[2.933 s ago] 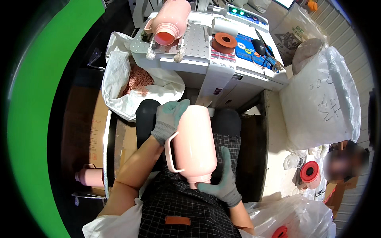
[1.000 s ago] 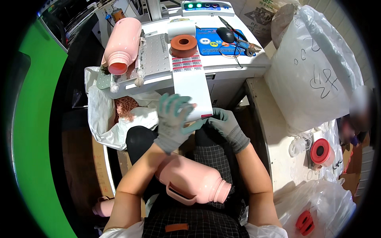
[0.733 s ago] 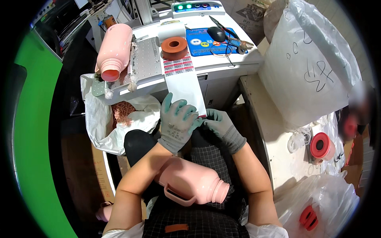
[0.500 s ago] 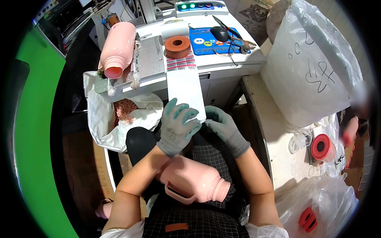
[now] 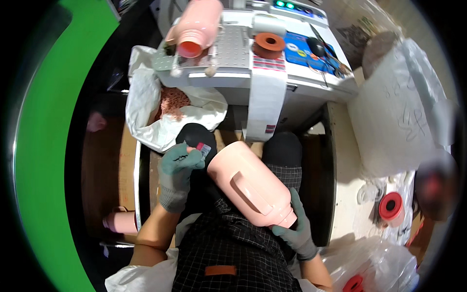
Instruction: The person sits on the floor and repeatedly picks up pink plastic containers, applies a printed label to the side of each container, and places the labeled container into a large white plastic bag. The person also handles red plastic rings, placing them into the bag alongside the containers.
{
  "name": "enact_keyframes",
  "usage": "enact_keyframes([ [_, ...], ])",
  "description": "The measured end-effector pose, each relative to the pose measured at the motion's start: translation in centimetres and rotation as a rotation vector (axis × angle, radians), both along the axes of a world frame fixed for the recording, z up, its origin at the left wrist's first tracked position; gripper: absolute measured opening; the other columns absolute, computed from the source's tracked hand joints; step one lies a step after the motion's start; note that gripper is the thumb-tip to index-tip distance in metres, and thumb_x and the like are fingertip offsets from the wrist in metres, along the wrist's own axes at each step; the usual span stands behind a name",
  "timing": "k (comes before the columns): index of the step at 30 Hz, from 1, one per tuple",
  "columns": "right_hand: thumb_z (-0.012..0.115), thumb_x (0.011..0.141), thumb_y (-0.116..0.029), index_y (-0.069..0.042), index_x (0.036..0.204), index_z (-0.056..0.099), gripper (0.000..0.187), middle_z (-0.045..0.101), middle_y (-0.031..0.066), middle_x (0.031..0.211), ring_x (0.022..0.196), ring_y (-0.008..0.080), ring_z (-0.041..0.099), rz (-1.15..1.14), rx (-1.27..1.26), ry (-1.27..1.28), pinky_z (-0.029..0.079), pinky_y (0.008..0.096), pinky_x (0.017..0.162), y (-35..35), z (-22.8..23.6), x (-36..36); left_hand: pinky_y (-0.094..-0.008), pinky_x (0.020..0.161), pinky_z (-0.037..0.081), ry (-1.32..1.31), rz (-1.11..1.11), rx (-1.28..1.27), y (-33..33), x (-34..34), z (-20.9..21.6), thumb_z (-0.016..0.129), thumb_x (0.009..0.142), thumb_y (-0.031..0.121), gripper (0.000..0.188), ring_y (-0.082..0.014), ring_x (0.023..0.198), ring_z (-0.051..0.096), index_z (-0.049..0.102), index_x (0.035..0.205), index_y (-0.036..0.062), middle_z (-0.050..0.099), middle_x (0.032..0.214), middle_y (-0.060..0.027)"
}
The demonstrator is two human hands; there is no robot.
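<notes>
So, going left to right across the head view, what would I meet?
Pink handled jug lying on its side → small red-and-white label → held pink jug → red-topped pink container.

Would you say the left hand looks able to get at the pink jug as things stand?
Probably yes: the left hand is near the wide base of the pink jug, with nothing visible blocking the gap. The small label at its fingertips might hinder a full grip, though.
</notes>
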State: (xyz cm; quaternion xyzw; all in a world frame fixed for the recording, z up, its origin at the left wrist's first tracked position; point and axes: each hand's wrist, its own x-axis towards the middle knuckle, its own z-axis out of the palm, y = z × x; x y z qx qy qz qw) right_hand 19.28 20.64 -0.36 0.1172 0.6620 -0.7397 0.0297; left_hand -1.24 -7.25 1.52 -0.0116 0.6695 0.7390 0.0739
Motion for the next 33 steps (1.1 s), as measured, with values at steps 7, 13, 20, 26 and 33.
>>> enact_keyframes([
  [7,0.094,0.078,-0.036,0.005,0.165,0.016,0.124,0.043,0.0227,0.161,0.142,0.0299,0.051,-0.007,0.155,0.081,0.044,0.043,0.117,-4.1,-3.2,0.0,-0.0275,0.074,0.055,-0.305,-0.018,0.158,-1.6,3.8,-3.1,0.076,0.091,0.007,0.018,-0.0112,0.082,0.067,0.073,0.106,-0.0014,0.073,0.093,-0.0033],
  [13,0.094,0.079,-0.035,0.005,0.165,0.017,0.122,0.044,0.0235,0.16,0.14,0.03,0.053,0.027,0.252,0.119,0.046,0.0434,0.115,-5.0,-3.4,0.7,-0.027,0.073,0.055,-0.322,-0.102,0.173,-3.1,3.8,-4.5,0.075,0.09,0.007,0.013,-0.0117,0.078,0.068,0.073,0.102,0.0003,0.073,0.09,-0.0038],
  [20,0.092,0.079,-0.025,0.006,0.165,0.016,0.118,0.045,0.0242,0.158,0.138,0.0308,0.055,0.122,0.597,0.23,0.048,0.0436,0.113,-4.5,-4.4,1.1,-0.0271,0.065,0.05,-0.246,-0.097,-0.189,-3.5,3.9,-4.2,0.083,0.084,0.015,0.019,-0.0101,0.068,0.061,0.068,0.08,0.0042,0.069,0.076,0.0001],
  [26,0.092,0.079,-0.024,0.005,0.166,0.011,0.122,0.046,0.0246,0.157,0.139,0.0313,0.053,0.091,0.365,0.1,0.045,0.0433,0.115,-3.7,-3.1,0.0,-0.0353,0.062,0.051,0.118,-0.054,-0.87,-8.1,1.6,-7.3,0.091,0.077,0.027,0.035,-0.0194,0.063,0.06,0.064,0.076,0.0046,0.063,0.067,-0.009],
  [33,0.083,0.083,-0.036,0.001,0.166,0.018,0.112,0.04,0.0207,0.161,0.144,0.0328,0.048,-0.278,-0.329,0.099,0.045,0.0461,0.116,-2.0,-0.2,-3.3,-0.0458,0.095,0.052,1.108,0.085,-1.115,-3.1,-12.8,1.3,0.072,0.094,0.022,0.044,-0.0368,0.112,0.065,0.061,0.132,0.0036,0.065,0.13,-0.0176],
])
